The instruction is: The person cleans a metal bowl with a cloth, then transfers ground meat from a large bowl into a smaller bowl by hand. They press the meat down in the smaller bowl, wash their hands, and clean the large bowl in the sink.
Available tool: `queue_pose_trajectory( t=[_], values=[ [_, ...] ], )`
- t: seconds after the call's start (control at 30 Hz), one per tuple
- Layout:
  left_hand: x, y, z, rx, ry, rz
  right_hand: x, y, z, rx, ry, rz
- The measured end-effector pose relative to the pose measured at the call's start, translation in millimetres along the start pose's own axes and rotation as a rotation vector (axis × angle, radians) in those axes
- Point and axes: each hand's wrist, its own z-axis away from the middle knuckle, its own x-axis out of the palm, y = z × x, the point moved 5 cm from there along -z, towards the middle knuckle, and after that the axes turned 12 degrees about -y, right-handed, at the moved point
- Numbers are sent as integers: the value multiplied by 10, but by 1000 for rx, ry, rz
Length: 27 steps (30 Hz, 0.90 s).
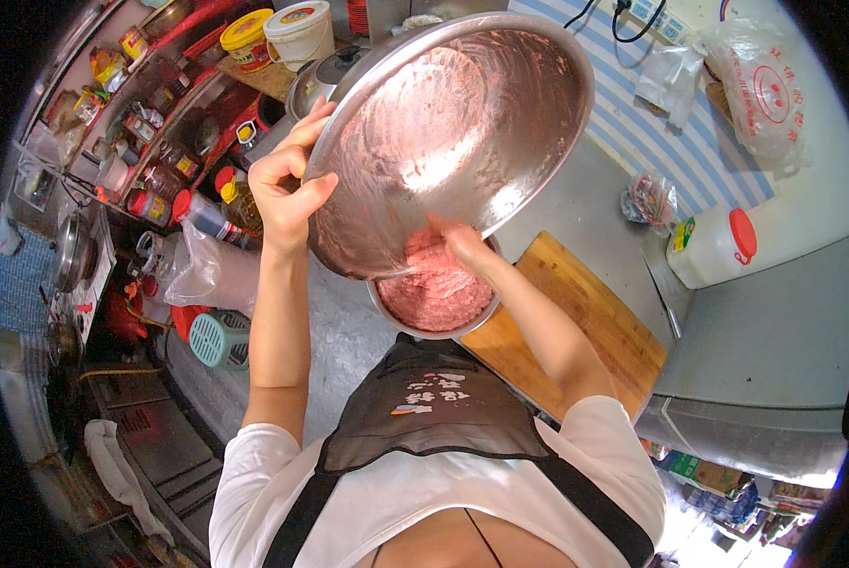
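My left hand [293,174] grips the rim of a large stainless steel bowl [516,135], which is tilted steeply with its lower rim over a smaller metal bowl [435,332]. Raw minced meat [442,295] fills the smaller bowl, and pink smears coat the inside of the large one. At the large bowl's lower edge, my right hand [460,245] touches pink mince that hangs over the rim. Its fingers are partly hidden by glare and meat, so whether they close on it is unclear.
A wooden cutting board [580,312] lies right of the smaller bowl, with a knife [662,298] beyond it. Further right is a white jar with a red lid [715,245]. Shelves of bottles, a turquoise plastic stool [218,339] and two lidded buckets [300,32] stand left and behind.
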Motion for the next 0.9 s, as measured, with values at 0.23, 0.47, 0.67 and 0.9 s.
queue_pose_trajectory(
  t=[0.23,0.47,0.67,0.9],
  values=[
    [-64,-29,5,-31,3,-65,-178,658,321,-242,211,955],
    [-63,-5,47,-109,109,-66,370,313,588,-823,407,1232],
    [131,22,-39,-131,228,-36,925,66,344,-896,371,1339],
    [70,266,-96,-273,266,42,633,141,328,-882,526,1632]
  ],
)
